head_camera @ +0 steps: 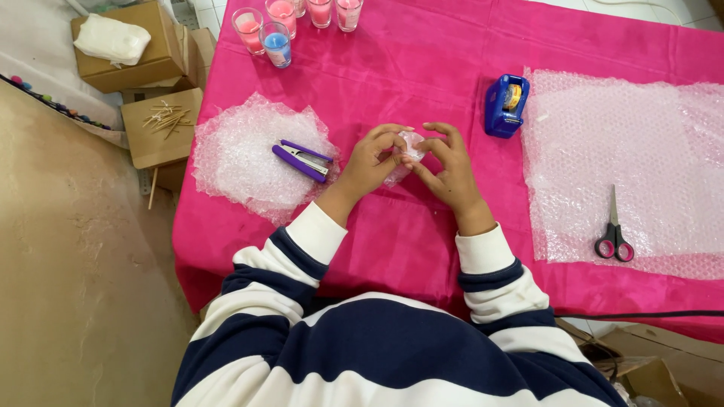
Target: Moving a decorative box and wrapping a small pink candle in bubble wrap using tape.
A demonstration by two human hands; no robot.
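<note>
Pink tablecloth (422,68) (bubble wrap (626,166) spread).

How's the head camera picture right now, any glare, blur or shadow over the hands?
Head view: even, soft light, no hard shadow; slight sheen on the pink cloth; left hand and right hand sharp; the small wrapped bundle between them is pale and hard to make out.

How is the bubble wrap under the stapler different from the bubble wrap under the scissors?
The bubble wrap under the stapler is a small, roundish, ragged-edged piece; the bubble wrap under the scissors is a much larger rectangular sheet. The small piece lies on the left hand's side, the large sheet on the right hand's side. Both are clear, lie flat on the pink cloth, and carry a tool.
</note>
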